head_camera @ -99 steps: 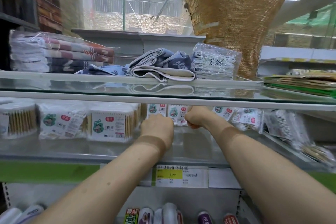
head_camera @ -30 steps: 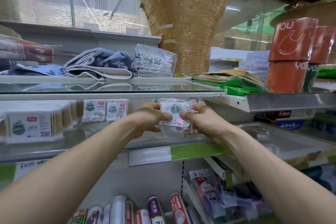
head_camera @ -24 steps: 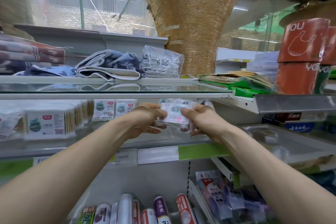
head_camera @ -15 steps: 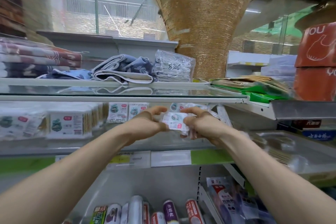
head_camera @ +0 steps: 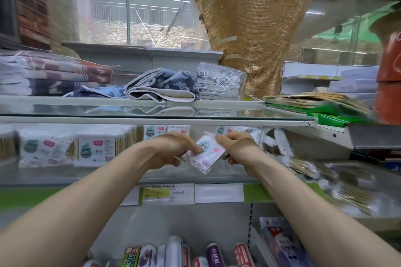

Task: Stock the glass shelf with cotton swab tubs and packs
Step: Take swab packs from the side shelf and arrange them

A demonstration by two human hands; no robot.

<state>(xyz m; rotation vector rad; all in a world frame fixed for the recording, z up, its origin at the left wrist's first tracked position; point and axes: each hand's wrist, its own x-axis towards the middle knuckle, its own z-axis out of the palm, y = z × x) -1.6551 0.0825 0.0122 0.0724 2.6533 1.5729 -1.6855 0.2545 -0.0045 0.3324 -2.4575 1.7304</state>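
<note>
A small clear pack of cotton swabs (head_camera: pixel 206 155) with a white label hangs tilted between both hands, just above the lower glass shelf (head_camera: pixel 121 174). My left hand (head_camera: pixel 173 149) pinches its left edge and my right hand (head_camera: pixel 237 147) grips its right side. Behind the hands, more swab packs (head_camera: pixel 166 132) stand upright at the back of the shelf. To the left sit square swab tubs (head_camera: pixel 97 150) and bagged packs (head_camera: pixel 43 149). Loose packs (head_camera: pixel 280 147) lie in a heap to the right.
The upper glass shelf (head_camera: pixel 238 119) hangs close over my hands and carries folded towels (head_camera: pixel 160 86) and a bagged stack (head_camera: pixel 219 84). Price tags (head_camera: pixel 169 194) line the shelf front. Rolls and bottles (head_camera: pixel 173 253) stand below. Red boxes (head_camera: pixel 388 84) rise at the right.
The view has swung back to the left. Both hands have carried the pack leftward along the shelf and turned it, so it now hangs tilted.
</note>
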